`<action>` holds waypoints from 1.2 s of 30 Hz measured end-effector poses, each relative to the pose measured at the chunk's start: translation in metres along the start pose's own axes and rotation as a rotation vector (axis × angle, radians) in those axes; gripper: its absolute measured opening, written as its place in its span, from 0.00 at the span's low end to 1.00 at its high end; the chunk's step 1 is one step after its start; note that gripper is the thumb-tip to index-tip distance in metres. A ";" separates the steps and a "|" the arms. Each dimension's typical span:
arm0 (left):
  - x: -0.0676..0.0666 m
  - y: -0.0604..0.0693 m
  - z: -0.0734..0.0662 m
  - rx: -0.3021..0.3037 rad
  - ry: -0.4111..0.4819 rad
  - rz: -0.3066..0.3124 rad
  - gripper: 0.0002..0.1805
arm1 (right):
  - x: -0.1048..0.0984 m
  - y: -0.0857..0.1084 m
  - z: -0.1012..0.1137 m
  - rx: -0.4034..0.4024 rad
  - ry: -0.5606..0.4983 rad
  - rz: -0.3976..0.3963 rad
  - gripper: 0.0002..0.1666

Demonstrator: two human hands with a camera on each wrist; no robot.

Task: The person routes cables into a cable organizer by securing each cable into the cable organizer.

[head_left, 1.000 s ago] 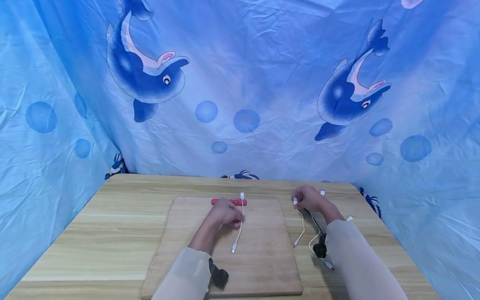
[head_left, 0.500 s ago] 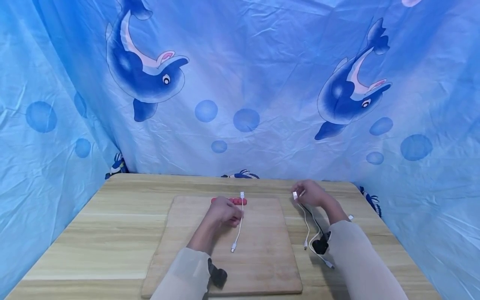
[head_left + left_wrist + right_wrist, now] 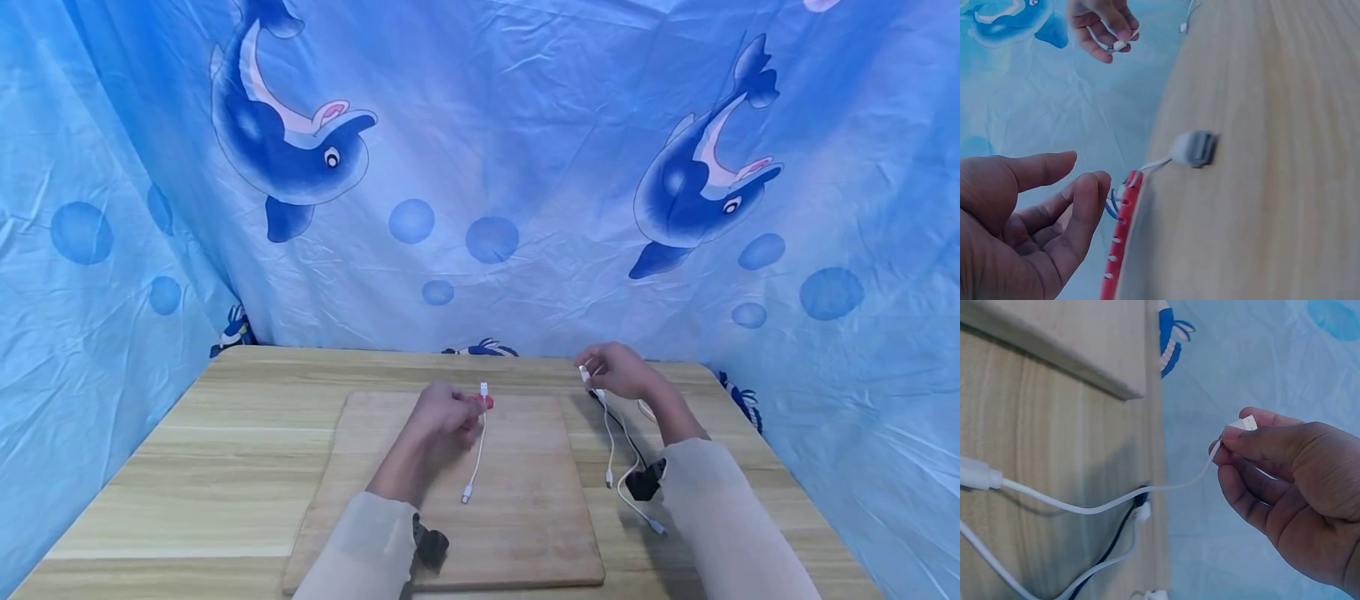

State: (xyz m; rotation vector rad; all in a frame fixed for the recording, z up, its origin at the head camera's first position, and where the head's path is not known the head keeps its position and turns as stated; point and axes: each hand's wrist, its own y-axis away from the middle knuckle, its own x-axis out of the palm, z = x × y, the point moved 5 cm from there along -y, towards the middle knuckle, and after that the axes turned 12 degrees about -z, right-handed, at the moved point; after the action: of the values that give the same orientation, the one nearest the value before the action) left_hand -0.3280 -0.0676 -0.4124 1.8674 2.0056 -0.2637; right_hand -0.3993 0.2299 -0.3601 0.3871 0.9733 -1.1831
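So, USB cable [image 3: 1088, 510] in R hand [image 3: 1310, 481], L hand [image 3: 441, 412] apart

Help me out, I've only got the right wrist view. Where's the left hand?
Observer: The left hand is over the wooden board, near its far edge.
Operator: Holding anything?
Observer: Doesn't look like it. The left wrist view shows its thumb and index fingertip apart with nothing between them.
Operator: What's next to it?
Observer: A red strip with a white cable at one end. Can't tell whether the cable is seated in a slot.
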 end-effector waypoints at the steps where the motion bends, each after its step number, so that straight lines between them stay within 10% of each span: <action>1: -0.001 0.000 -0.002 0.018 -0.003 -0.001 0.11 | -0.001 0.000 0.003 -0.004 -0.004 0.000 0.18; 11: 0.005 0.001 -0.014 0.197 -0.092 0.161 0.09 | -0.009 -0.004 0.032 -0.037 0.004 -0.006 0.17; 23: 0.012 0.003 -0.028 0.306 -0.151 0.216 0.06 | -0.021 -0.004 0.076 -0.129 0.045 -0.032 0.18; 36: 0.015 -0.004 -0.047 0.447 -0.164 0.133 0.07 | -0.019 -0.009 0.125 -0.246 0.036 -0.098 0.18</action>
State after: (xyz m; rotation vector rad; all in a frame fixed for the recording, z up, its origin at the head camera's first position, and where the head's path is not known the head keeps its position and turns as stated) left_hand -0.3393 -0.0356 -0.3768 2.1457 1.8070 -0.8569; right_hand -0.3548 0.1488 -0.2728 0.1661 1.1654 -1.1309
